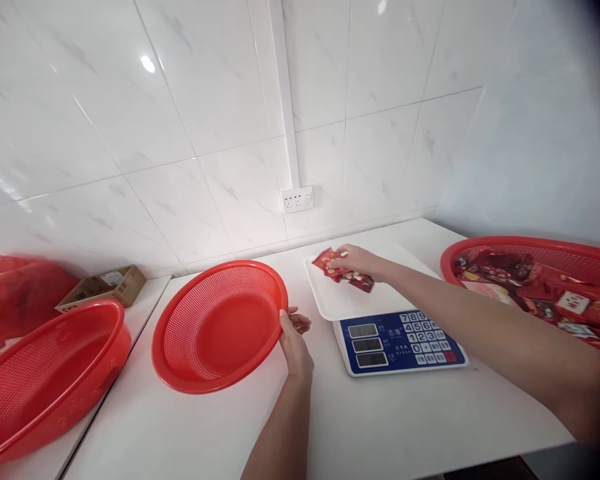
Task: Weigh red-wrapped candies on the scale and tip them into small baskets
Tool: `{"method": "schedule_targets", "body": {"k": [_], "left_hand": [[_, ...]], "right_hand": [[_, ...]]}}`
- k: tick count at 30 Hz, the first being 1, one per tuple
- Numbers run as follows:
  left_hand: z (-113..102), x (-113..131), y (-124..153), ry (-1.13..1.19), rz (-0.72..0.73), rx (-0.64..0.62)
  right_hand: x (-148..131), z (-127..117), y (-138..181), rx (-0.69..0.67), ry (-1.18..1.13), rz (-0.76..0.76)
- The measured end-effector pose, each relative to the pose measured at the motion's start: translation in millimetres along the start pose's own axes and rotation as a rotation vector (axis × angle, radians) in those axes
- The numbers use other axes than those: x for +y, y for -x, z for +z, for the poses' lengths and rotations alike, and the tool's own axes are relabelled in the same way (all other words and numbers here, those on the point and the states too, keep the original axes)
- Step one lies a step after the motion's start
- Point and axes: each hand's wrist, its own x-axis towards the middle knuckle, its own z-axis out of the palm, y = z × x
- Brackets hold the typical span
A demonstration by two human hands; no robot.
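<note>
**My right hand (356, 260) grips red packets (360, 281) above the weighing pan (325, 301)**

The packets sit between my thumb and fingers, closed on them from above, likely so that their ends hang free. How many I have is hard to tell, since they overlap, and I can't make out whether their lower edge touches the pan. The scale (397, 344) stands with its keypad facing me, presumably for easy reading, though the display digits are too faint to read from here.

My left hand (296, 347) is at the near right edge of a round red basket (220, 333), thumb against the rim, other fingers loosely spread beside it; whether they grip, I cannot tell. It seems to keep the basket steady.

At my right, partly behind my forearm, a wide red basket (449, 267) holds more wrapped packets, placed within reach; the picture edge cuts it off. Another red basket (87, 373) at far left is cropped too. Behind it are a cardboard box (131, 287) and a red plastic bag (27, 297), contents hidden.
</note>
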Motion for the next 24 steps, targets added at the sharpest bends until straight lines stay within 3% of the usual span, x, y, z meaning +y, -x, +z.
{"method": "schedule_targets", "body": {"k": [7,10,12,14,17,24], "left_hand": [[0.2,-0.7,-1.9,0.005,0.017,-0.007],[-0.5,-1.1,-5.1,0.004,0.012,-0.017],[0.0,-1.5,-6.9,0.015,0.008,-0.035],[1.1,-1.9,-8.0,0.031,0.010,-0.066],[2.8,-2.3,-8.0,0.029,0.015,-0.105],[4.1,-3.0,-6.9,-0.094,-0.037,-0.162]], "right_hand": [[-91.1,91.5,4.7,-0.103,-0.139,-0.309],[-101.0,117.6,13.8,-0.169,-0.064,-0.444],[-92.8,118.5,19.1,-0.184,0.007,-0.503],[-75.8,105.3,22.9,-0.158,0.082,-0.537],[-39.7,60.7,26.8,-0.039,0.195,-0.528],[72.7,-112.9,55.9,0.395,0.479,-0.230]]}}
